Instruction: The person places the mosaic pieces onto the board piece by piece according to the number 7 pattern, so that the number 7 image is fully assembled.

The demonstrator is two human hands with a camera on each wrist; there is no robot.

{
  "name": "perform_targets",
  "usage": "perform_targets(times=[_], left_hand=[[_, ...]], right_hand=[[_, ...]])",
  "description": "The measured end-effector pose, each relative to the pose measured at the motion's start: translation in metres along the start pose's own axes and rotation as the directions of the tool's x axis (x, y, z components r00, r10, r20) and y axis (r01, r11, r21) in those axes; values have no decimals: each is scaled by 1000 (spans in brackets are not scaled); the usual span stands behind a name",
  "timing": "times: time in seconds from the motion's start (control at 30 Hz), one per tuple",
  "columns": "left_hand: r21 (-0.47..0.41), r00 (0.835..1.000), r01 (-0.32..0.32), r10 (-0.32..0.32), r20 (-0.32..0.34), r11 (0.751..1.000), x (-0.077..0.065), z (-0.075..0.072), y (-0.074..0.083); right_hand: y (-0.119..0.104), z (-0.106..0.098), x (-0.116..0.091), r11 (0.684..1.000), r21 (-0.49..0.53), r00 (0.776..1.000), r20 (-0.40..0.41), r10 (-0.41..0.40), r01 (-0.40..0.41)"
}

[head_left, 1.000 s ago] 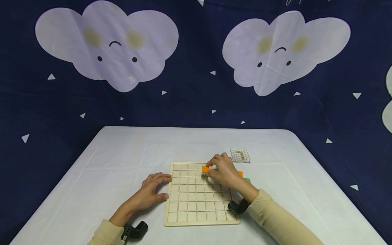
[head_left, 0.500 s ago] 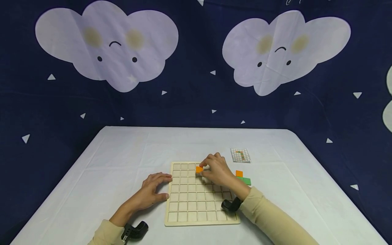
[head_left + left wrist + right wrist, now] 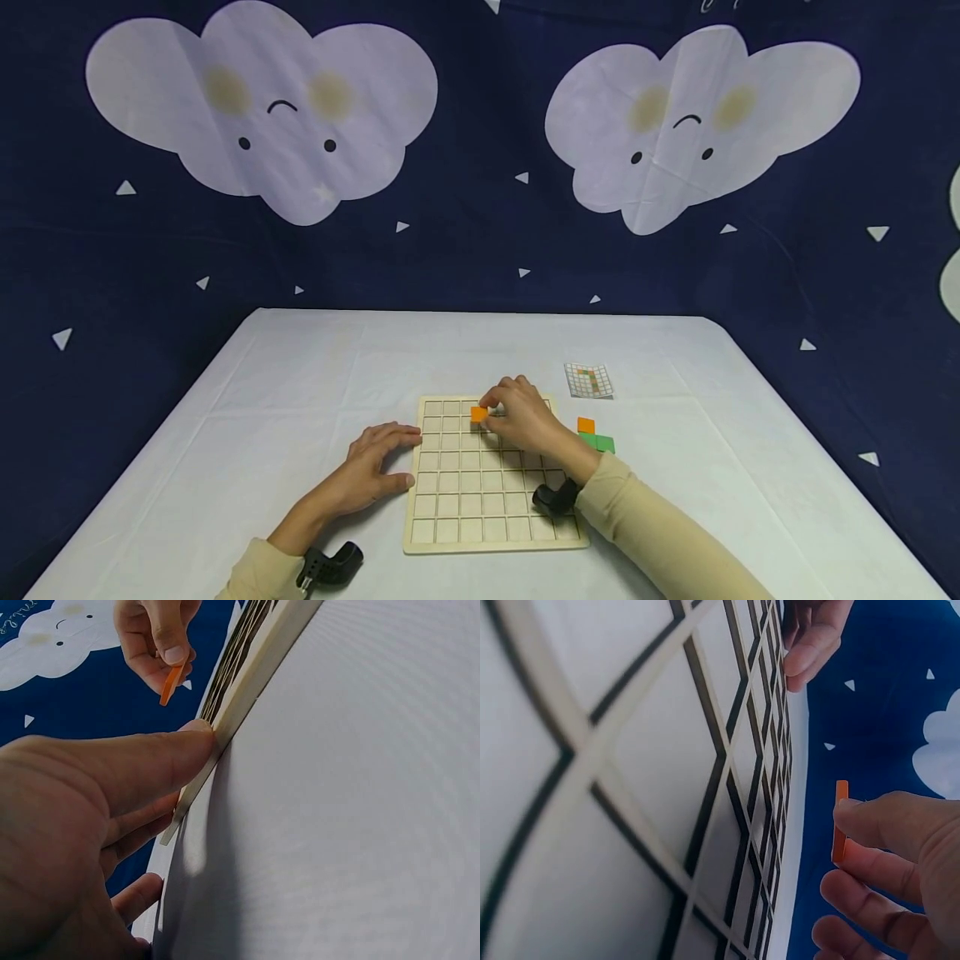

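A thin orange square tile [image 3: 477, 414] is pinched between the thumb and fingers of my right hand [image 3: 525, 421]. It hangs over the far rows of a wooden grid board [image 3: 450, 506]; in the right wrist view the tile [image 3: 841, 793] stands off from the grid surface. My left hand [image 3: 367, 465] lies at the board's left side with its fingers and thumb extended, the tips touching the edge. From the left wrist view, the thumb [image 3: 161, 761] meets the board's rim. Part of the board's right side is hidden under my right hand and forearm.
Right of the board lie another orange tile [image 3: 586, 425] and green tiles [image 3: 604, 444], partly covered by my right arm. A small card [image 3: 588, 381] printed with a coloured grid lies behind them. White cloth [image 3: 300, 383] covers the table, with a dark blue cloud-patterned curtain behind.
My right hand has moved left across the far rows of the board, carrying the orange tile. The loose tiles at the right have come into fuller view. My left hand stays put.
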State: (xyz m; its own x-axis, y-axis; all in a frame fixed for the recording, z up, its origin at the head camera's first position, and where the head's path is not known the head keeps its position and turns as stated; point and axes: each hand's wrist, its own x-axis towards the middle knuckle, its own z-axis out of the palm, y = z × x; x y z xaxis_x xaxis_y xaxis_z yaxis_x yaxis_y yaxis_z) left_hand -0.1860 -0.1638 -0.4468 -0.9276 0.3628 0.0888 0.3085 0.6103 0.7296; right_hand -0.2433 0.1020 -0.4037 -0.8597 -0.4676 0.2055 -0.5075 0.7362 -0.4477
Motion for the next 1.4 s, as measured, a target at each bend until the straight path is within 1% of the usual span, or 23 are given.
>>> perform_targets(times=[0.1,0.3,0.63,0.9,1.1,1.4], left_hand=[[2,1000,-11,11,-1,1000,0,0,0],[0,999,-34,34,-8,999,0,0,-1],[-2,1000,-25,25,-2,1000,0,0,-2],[0,1000,-30,30,-5,1000,0,0,-1],[-4,1000,-27,27,-6,1000,0,0,-2],[-7,1000,-21,21,-4,1000,0,1,-1]], right_hand=[[0,1,2,1000,5,1000,18,7,-7],[-1,2,7,999,33,1000,28,9,-10],[-2,7,13,999,43,998,67,14,-17],[-1,10,15,1000,6,996,91,13,-14],[0,12,16,1000,8,994,107,27,-28],[4,17,18,1000,10,995,97,10,-11]])
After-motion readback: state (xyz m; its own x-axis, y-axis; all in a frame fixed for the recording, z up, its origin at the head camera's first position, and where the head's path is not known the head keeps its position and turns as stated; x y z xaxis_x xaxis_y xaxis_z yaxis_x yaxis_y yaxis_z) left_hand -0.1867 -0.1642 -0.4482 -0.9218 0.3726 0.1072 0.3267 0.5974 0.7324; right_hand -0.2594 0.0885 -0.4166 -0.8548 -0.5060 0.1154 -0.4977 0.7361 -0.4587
